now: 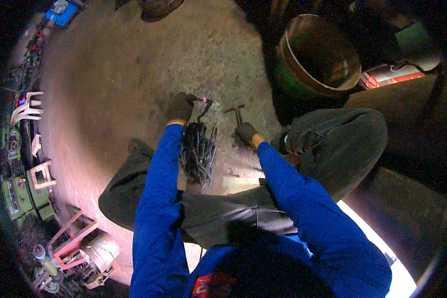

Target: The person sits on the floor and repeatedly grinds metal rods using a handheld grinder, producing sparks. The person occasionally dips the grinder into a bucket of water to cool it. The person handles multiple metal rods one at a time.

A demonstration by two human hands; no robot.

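My left hand [180, 108], in a dark glove with a yellowish cuff, is closed over the floor. A small thin piece with a bright pink end [204, 100] sticks out from its fingers; its kind is unclear. Right beside that end is a dark bent metal piece [206, 110]. My right hand [245, 134], gloved too, grips a hammer [237, 112] by its handle, with the head pointing away from me. Between my forearms lies a heap of dark bent metal rods [198, 156], several of them side by side.
A large open drum [303, 77] stands at the far right. A pale flat piece [241, 185] lies near my lap. White plastic chairs [29, 107], green machinery [19, 196] and a red frame [74, 236] line the left. Bare concrete floor [134, 54] stretches ahead.
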